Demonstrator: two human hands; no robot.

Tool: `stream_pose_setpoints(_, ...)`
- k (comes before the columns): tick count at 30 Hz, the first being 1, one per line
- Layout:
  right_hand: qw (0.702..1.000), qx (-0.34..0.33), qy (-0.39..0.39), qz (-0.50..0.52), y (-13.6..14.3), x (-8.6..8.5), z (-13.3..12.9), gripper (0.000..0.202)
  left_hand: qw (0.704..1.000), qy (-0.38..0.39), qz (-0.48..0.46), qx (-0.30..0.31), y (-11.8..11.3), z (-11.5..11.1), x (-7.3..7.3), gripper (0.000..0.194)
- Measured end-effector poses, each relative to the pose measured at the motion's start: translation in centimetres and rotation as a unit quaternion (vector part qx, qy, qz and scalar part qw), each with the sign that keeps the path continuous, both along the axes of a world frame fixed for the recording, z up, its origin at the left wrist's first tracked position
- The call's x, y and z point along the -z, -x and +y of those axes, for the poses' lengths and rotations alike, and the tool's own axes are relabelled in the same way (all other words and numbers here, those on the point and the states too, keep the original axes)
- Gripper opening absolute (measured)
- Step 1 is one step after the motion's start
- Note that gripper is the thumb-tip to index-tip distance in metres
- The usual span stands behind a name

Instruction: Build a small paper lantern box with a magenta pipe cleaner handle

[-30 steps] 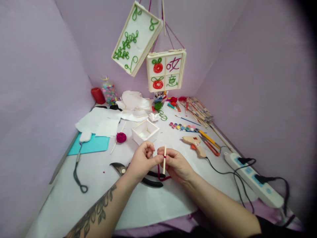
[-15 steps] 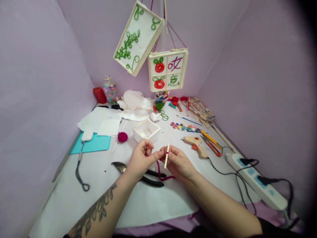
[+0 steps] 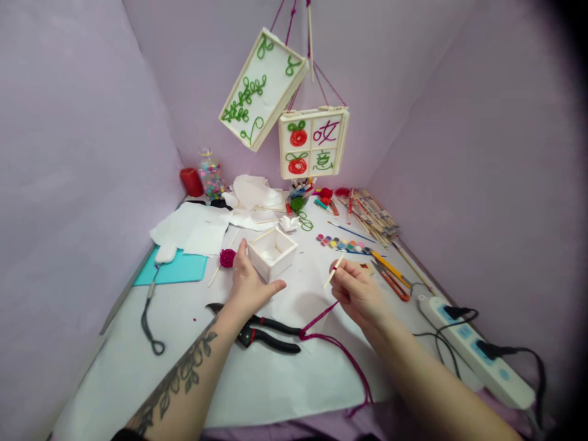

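Observation:
Fingers spread, my left hand is at the near left side of a small white open-topped box; whether it touches the box I cannot tell. My right hand pinches a short pale wooden stick with a dark red band round it. Magenta cord runs down from below that hand, over the table by the handles of the black pruning shears. Left of the box lies a coiled ball of magenta cord, partly behind my left hand.
Two decorated panels, one with green vines and one with red fruit, hang above the back. To the right are a paint set, a red-handled cutter and a power strip. White cloth lies left.
My hands have parted: the left has moved to the box and opened, the right has gone rightward with the stick. The magenta cord now stretches across the table, and the shears are more exposed.

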State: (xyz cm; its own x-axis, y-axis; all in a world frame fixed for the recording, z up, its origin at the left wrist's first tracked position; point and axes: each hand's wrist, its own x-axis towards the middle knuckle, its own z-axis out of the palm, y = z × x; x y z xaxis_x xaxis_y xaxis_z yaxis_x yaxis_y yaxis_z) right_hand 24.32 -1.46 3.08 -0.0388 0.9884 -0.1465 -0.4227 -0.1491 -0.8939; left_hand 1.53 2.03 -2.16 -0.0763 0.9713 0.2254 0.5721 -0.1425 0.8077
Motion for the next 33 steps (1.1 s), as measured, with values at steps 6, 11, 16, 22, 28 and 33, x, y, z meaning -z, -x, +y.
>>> stream_pose_setpoints(6, 0.994, 0.045, -0.022, -0.102, -0.5, -0.9, 1.5, 0.032, 0.999, -0.028, -0.025, -0.015, -0.2, 0.3, 0.7, 0.117)
stream_pose_setpoints(11, 0.964, 0.075, -0.116, -0.229, 1.6, -2.6, 2.7, 0.021, 0.986, -0.156, 0.042, 0.044, -0.2, -0.3, 0.4, 0.111)
stream_pose_setpoints(16, 0.877, 0.121, -0.266, -0.381, 4.4, -1.8, 3.4, 0.015, 0.956, -0.261, 0.117, 0.064, -0.3, -0.8, 0.0, 0.107)
stream_pose_setpoints(22, 0.679, 0.071, -0.392, -0.616, 5.0, 1.8, 4.3, 0.030, 0.939, -0.307, 0.134, 0.076, -0.3, -0.7, -0.1, 0.101)
stream_pose_setpoints(28, 0.593, 0.010, -0.381, -0.709, 4.8, 1.8, 5.7, 0.029, 0.927, -0.332, 0.156, 0.074, -0.5, -0.7, -0.3, 0.094)
stream_pose_setpoints(33, 0.552, -0.063, -0.375, -0.742, 5.3, 0.8, 6.8, 0.023, 0.902, -0.377, 0.198, 0.070, -0.7, -0.6, -0.6, 0.088)
